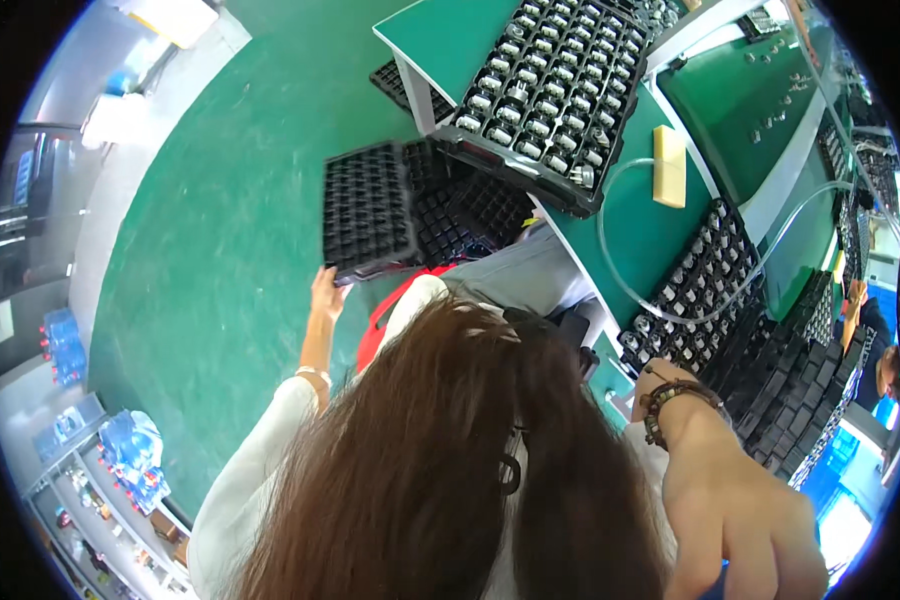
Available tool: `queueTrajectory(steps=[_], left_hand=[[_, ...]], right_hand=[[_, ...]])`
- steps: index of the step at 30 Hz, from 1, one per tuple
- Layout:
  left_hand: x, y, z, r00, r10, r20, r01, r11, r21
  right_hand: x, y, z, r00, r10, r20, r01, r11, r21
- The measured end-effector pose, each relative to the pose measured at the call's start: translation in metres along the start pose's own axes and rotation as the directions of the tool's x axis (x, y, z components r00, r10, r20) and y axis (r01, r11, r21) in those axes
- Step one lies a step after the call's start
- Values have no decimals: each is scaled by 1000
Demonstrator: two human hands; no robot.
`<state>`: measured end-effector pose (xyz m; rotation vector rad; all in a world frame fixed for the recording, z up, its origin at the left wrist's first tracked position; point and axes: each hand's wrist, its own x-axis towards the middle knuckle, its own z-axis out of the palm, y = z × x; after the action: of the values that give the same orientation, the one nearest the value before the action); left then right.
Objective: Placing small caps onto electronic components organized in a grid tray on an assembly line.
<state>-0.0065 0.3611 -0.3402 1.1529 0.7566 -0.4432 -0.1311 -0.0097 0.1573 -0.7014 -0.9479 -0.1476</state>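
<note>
My left hand (325, 292) reaches down to the floor side and grips the near edge of an empty black grid tray (367, 210). That tray lies on top of more black trays (470, 215) stacked beside the green table's leg. My right hand (740, 510), with a bead bracelet at the wrist, is at the lower right near the table's edge. Its fingers curl downward and what is under them is hidden. My long brown hair (440, 450) hangs across the middle and covers my lap.
The green table (640, 220) carries a black tray full of small metal parts (545, 90), a yellow block (668, 165), a clear hose (610, 260) and a second filled tray (695, 285). Stacked black trays (795, 390) stand right. A person (875, 350) sits far right. Shelves (100, 480) stand lower left.
</note>
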Motion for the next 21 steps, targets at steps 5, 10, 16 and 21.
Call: queueTrajectory(steps=[5,10,16,21], left_hand=[[20,-40,63,971,-150,185,129,984,122],[68,-95,126,965,-242,105,215,952,218],[125,-168,121,981,-180,-79,196,872,449],[125,-183,136,976,-82,-204,193,762,617]], right_hand=[[-4,5,-1,998,-43,-41,38,992,-122],[-26,-7,-13,954,-277,-120,235,931,-277],[-56,-18,5,800,-379,-464,140,871,-470],[-91,-29,12,626,-385,-678,93,900,-425]])
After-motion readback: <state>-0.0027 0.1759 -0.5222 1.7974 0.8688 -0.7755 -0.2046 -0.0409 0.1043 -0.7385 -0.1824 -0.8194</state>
